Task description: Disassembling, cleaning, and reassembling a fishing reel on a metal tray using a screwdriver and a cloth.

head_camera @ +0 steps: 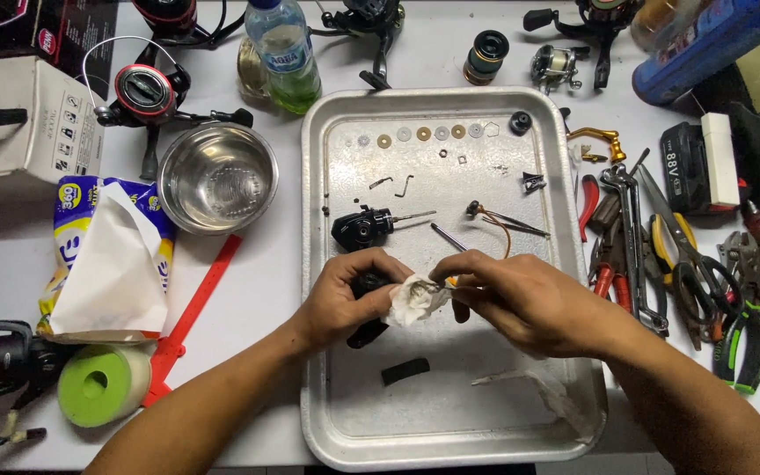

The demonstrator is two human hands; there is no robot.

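Note:
My left hand [345, 295] grips a black reel part [365, 332] over the metal tray [327, 387]. A crumpled white tissue [413, 301] sits between my two hands, touching the part. My right hand [525, 299] pinches a thin metal piece [437, 286] against the tissue. Just beyond my hands lies a black reel body with a shaft [364, 229]. A row of small washers [422, 134] lines the tray's far end.
A steel bowl [218, 179], tissue pack [107, 259], red strip [193, 308] and green roll [98, 384] lie left of the tray. Pliers, wrenches and scissors [661, 255] crowd the right. A water bottle [283, 53] and reels [147, 88] stand behind.

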